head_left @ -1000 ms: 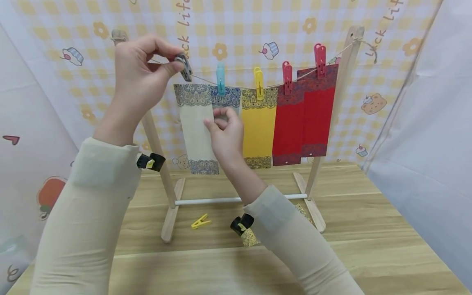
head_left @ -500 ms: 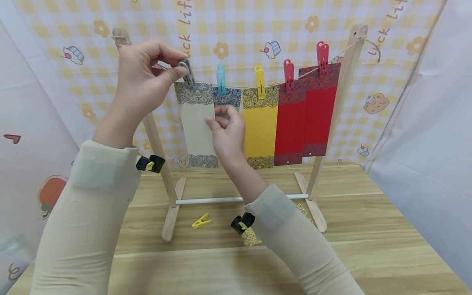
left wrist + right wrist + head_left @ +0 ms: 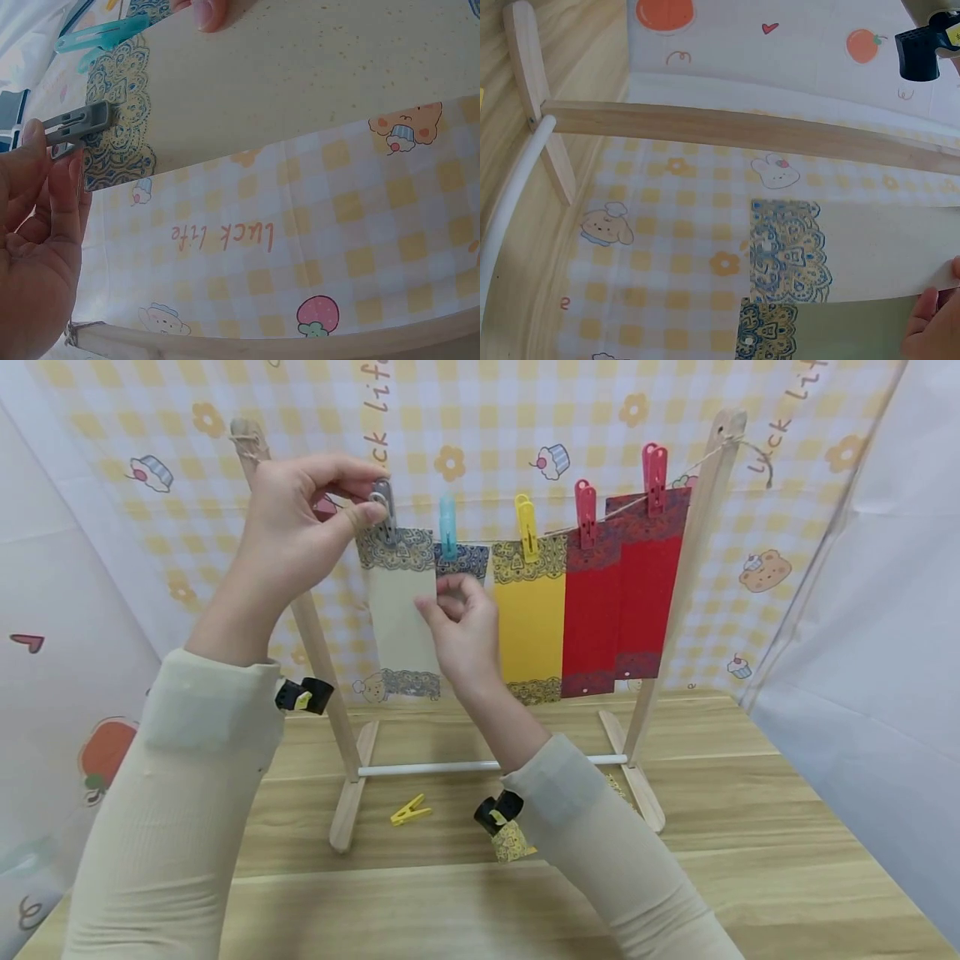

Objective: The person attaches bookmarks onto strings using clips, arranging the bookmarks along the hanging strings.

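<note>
My left hand (image 3: 300, 527) pinches a grey clothespin (image 3: 86, 122) between thumb and fingers. The clothespin sits over the top patterned border of a cream paper card (image 3: 403, 618) at the string. Lower down, my right hand (image 3: 467, 631) pinches that card's right edge between thumb and fingers. Partly behind my right hand hangs a grey-green card (image 3: 855, 330) with a blue border, held by a teal clothespin (image 3: 447, 531). To its right a yellow clothespin (image 3: 527, 531) holds a yellow card (image 3: 531, 631).
Two red cards (image 3: 590, 627) hang further right under red clothespins (image 3: 586, 514). The string spans a wooden rack (image 3: 315, 635) with a white crossbar (image 3: 427, 768). On the table (image 3: 360, 910) lie a loose yellow clothespin (image 3: 410, 810) and a patterned card (image 3: 512, 843), partly hidden by my right forearm.
The grey clothespin has come down from just above the cream card onto its top border. The card's lower end has risen a little. My right hand keeps its hold.
</note>
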Tool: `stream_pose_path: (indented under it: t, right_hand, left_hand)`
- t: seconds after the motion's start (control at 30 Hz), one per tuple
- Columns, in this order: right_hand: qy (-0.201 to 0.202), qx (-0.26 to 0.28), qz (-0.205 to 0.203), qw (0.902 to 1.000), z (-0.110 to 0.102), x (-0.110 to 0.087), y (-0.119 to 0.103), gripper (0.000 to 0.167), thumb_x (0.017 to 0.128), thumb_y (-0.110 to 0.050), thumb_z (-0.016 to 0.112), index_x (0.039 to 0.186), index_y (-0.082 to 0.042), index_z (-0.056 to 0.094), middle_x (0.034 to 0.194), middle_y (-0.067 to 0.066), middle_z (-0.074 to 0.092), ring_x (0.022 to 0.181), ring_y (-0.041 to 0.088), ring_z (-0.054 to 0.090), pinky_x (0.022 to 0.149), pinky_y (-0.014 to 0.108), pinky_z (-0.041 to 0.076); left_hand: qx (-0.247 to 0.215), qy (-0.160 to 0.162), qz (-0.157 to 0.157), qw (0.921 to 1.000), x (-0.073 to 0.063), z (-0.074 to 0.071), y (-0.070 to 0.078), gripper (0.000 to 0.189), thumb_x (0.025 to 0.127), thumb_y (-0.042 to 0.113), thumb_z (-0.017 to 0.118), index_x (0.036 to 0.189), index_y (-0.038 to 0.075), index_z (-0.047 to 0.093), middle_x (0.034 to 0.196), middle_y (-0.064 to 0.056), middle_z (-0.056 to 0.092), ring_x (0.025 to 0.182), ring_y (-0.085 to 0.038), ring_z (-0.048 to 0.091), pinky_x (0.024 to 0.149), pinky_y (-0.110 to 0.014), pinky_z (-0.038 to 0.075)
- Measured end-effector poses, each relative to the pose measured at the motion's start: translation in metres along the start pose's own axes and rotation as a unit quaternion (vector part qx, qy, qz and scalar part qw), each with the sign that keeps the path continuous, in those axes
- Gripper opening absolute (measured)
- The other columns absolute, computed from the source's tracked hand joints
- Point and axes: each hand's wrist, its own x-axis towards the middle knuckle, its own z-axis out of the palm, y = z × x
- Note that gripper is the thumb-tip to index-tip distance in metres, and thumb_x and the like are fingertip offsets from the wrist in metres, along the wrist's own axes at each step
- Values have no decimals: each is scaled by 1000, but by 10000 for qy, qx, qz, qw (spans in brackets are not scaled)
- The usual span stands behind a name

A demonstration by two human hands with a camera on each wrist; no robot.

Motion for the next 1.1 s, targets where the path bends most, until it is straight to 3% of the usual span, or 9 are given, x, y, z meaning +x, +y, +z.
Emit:
stream_pose_path:
  t: [0.2,0.37,0.53,0.7,0.83,0.93,1.0,1.1]
  right_hand:
    - [-76,14,-295,9995,-6,-1,4,14,93,-1,66,103,5,59,107,25,71,97,24,69,76,19,51]
    - [-200,15,-391,9990,-14,-6,5,13,92,2,65,103,5,59,110,24,71,103,27,69,86,22,55]
    - [-251,124,-356,9990,-26,-15,8,15,91,2,66,104,4,59,108,24,71,99,26,70,87,25,57]
    - [-337,102,-602,9976,-37,-20,12,13,92,1,66,103,2,58,104,24,73,95,26,71,81,23,56]
    - [-332,5,-751,9966,-47,-23,14,13,92,0,67,103,0,59,102,22,74,92,25,72,81,22,57]
    - [-336,-128,-831,9959,-58,-28,16,15,91,-1,68,103,1,59,101,22,74,91,25,72,78,22,57]
    - [-351,-270,-863,9953,-66,-33,18,15,91,-1,68,103,2,60,100,22,74,88,28,72,74,23,57]
    - [-443,-473,-804,9947,-79,-38,22,15,92,-1,68,104,4,61,99,23,74,86,34,70,62,21,52]
  left_hand:
    - [62,57,12,10000,-1,0,0,27,91,11,72,118,5,72,95,12,70,81,-1,57,63,-13,40]
    - [272,270,18,9993,-2,2,1,28,92,17,72,118,7,73,106,6,74,89,1,58,69,-16,40]
    - [120,468,32,9988,-3,5,1,26,91,16,73,116,8,74,105,7,75,86,0,59,65,-16,38]
    - [-4,635,65,9980,-9,6,4,24,91,12,72,114,8,74,106,4,75,85,-1,60,63,-10,43]
    - [-80,681,25,9976,-22,5,8,24,91,11,71,115,8,73,114,-1,73,98,-5,60,76,-10,53]
    - [-107,724,152,9972,-38,7,10,26,92,9,71,117,7,72,114,-2,72,103,-7,59,79,-12,55]
    - [-113,762,304,9966,-51,8,10,27,91,7,70,118,5,71,114,-3,72,107,-8,61,79,-12,55]
    - [-203,823,444,9954,-71,11,6,28,91,3,69,119,3,70,114,4,72,109,-9,62,81,-12,55]
